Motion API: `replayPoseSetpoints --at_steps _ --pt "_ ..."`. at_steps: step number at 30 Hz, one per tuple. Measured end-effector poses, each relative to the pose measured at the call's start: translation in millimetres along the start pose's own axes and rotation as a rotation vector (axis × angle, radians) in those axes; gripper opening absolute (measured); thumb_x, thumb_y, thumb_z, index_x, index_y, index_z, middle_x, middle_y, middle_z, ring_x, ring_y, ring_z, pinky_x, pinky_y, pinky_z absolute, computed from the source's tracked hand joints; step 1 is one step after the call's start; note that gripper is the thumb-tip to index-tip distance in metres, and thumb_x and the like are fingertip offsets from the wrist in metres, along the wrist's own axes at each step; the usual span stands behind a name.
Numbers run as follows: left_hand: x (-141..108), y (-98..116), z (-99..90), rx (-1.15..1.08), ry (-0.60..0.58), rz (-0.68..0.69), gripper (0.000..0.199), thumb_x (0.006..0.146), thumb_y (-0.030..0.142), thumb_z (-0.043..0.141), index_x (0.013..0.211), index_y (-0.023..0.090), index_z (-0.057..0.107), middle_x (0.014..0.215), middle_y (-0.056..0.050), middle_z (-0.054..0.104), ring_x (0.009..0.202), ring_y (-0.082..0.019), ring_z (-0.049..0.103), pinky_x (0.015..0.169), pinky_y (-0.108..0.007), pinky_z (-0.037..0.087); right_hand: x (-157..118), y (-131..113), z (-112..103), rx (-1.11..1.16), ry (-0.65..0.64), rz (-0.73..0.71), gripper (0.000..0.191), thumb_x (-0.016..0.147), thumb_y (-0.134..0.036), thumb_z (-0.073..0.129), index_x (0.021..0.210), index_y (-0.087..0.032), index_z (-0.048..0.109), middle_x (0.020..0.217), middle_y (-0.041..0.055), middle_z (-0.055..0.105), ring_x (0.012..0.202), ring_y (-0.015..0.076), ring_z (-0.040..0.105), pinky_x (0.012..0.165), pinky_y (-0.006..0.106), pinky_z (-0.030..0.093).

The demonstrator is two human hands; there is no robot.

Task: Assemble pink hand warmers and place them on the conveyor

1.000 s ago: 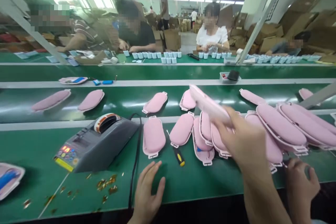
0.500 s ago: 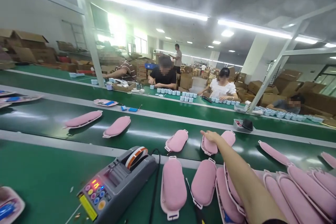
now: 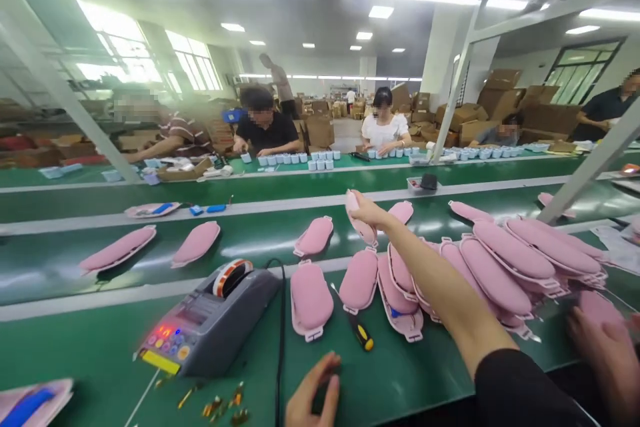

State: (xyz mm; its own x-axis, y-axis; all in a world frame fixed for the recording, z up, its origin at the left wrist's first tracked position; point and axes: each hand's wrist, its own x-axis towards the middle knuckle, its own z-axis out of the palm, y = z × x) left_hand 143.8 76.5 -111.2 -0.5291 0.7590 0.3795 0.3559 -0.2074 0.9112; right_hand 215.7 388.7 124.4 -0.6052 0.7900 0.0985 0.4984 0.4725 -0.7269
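My right hand [image 3: 369, 211] reaches across to the belt and grips a pink oblong shell [image 3: 361, 230], which is tilted up on its side. My left hand [image 3: 314, 392] is low at the near edge, fingers curled with a gap to the thumb and nothing in it. Ahead of it lie a pink shell with slotted end tabs [image 3: 311, 299], another pink shell [image 3: 359, 280] and a screwdriver [image 3: 362, 335] with a black and yellow handle. Under my right forearm, a heap of pink shells [image 3: 493, 273] spreads to the right.
A grey tape dispenser [image 3: 215, 320] with lit buttons stands left, its black cable [image 3: 281, 347] beside it. Small gold strips [image 3: 220, 407] lie near it. More shells [image 3: 196, 243] sit on the belt. A co-worker's hands [image 3: 600, 340] hold a pink piece at right. People work opposite.
My right hand has closed on a shell on the belt and tipped it up. My left hand has come into view at the bottom. The view has turned right, bringing in a co-worker's hands.
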Motion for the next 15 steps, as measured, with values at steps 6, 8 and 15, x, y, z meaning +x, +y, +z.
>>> replayPoseSetpoints --at_steps 6,8,15 --pt "-20.7 56.5 0.3 -0.591 -0.203 -0.318 0.137 0.059 0.081 0.09 0.169 0.046 0.017 0.179 -0.009 0.027 0.16 -0.046 0.035 0.123 -0.062 0.048 -207.5 9.9 102.8 0.294 -0.261 -0.306 0.086 0.1 -0.026 0.065 0.173 -0.03 0.02 0.179 0.0093 0.024 0.166 0.0296 0.023 0.137 0.054 0.024" --pt "-37.5 62.0 -0.5 -0.607 -0.331 -0.481 0.13 0.058 0.07 0.098 0.166 0.046 0.029 0.167 -0.008 0.048 0.153 -0.047 0.047 0.121 -0.062 0.051 -268.4 26.1 127.9 0.404 -0.317 -0.197 0.079 0.101 -0.038 0.069 0.17 -0.036 0.029 0.181 0.0075 0.019 0.168 0.0304 0.02 0.135 0.056 0.029" --pt "-81.8 40.4 -20.5 -0.629 -0.292 -0.93 0.08 0.058 0.065 0.098 0.128 0.036 0.07 0.131 -0.002 0.079 0.135 -0.047 0.064 0.109 -0.065 0.054 -305.7 93.9 145.2 0.627 -0.215 0.047 0.061 0.108 -0.038 0.054 0.166 -0.027 0.04 0.14 0.0097 0.072 0.127 0.0245 0.071 0.111 0.042 0.059"
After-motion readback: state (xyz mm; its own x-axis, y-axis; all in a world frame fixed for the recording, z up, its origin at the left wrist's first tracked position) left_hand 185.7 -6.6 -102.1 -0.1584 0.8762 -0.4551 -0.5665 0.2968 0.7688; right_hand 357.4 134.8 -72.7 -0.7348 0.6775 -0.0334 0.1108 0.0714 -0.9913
